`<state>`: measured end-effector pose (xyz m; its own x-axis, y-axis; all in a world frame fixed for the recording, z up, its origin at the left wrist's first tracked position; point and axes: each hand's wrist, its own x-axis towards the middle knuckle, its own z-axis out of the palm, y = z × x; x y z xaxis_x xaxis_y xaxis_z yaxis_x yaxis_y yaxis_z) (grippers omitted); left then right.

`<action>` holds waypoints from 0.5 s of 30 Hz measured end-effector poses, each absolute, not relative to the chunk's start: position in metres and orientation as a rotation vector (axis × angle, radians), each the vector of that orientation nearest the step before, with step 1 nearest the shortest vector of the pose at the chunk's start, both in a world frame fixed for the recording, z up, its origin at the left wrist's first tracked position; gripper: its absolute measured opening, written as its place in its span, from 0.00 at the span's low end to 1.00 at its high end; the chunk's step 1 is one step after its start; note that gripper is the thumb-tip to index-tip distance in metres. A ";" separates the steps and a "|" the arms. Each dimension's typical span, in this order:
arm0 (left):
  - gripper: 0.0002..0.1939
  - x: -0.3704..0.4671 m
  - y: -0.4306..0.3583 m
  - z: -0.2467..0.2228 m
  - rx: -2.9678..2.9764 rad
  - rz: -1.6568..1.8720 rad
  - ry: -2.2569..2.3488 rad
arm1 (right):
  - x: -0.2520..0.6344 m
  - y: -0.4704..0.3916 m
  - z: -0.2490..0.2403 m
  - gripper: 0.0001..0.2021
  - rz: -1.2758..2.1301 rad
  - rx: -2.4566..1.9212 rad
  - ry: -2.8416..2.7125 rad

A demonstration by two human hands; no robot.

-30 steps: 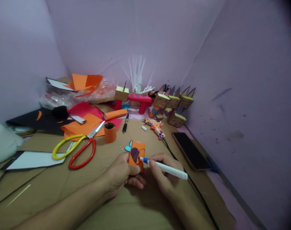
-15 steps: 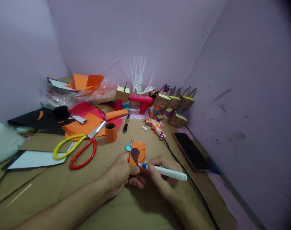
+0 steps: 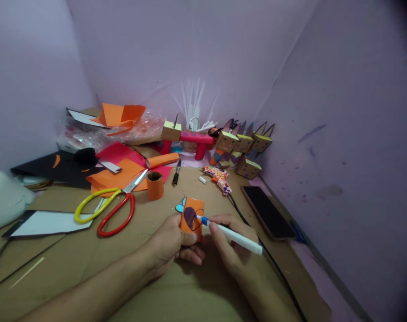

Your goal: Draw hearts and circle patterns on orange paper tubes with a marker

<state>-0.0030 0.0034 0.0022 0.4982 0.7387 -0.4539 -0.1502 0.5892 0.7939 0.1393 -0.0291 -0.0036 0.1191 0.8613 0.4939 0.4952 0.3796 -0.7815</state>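
My left hand (image 3: pixel 176 243) grips a small orange paper-covered piece (image 3: pixel 198 206) by its lower end, thumb across the front. A dark purple heart shape (image 3: pixel 189 218) with a black outline beside it shows on the orange face. Blue rounded paper shapes (image 3: pixel 180 206) with dark edges stick out at its upper left. In my right hand (image 3: pixel 232 237) is a white marker (image 3: pixel 242 240) with a blue collar, its tip at the purple shape's right edge. To the upper left of my hands, an orange-covered cardboard tube (image 3: pixel 155 187) stands upright.
Scissors (image 3: pixel 125 191) with yellow and red handles lie at left beside orange, red and black paper. A glue gun (image 3: pixel 220 179) trails a black cord past my right hand. A phone (image 3: pixel 269 212) lies at right. Several cardboard animal figures (image 3: pixel 243 142) line the back.
The marker tip has moved up and slightly right, from the heart's bottom point to its right edge. My left hand and the orange piece have hardly moved.
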 end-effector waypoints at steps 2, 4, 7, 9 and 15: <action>0.10 -0.003 0.003 0.002 0.762 0.612 0.894 | 0.139 -0.030 -0.004 0.06 0.423 -1.274 -1.527; 0.10 -0.003 0.003 0.002 0.760 0.612 0.902 | 0.139 -0.030 -0.004 0.06 0.436 -1.284 -1.539; 0.10 -0.002 0.003 0.002 0.755 0.611 0.909 | 0.140 -0.031 -0.004 0.07 0.440 -1.305 -1.573; 0.10 -0.002 0.003 0.002 0.759 0.608 0.917 | 0.140 -0.032 -0.003 0.07 0.429 -1.318 -1.589; 0.10 -0.003 0.003 0.002 0.763 0.609 0.930 | 0.141 -0.033 -0.002 0.08 0.406 -1.336 -1.650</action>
<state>-0.0032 0.0030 0.0020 0.4700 0.7451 -0.4732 -0.1365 0.5910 0.7950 0.1414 -0.0332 -0.0019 0.0379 0.8906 0.4532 0.5788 0.3502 -0.7365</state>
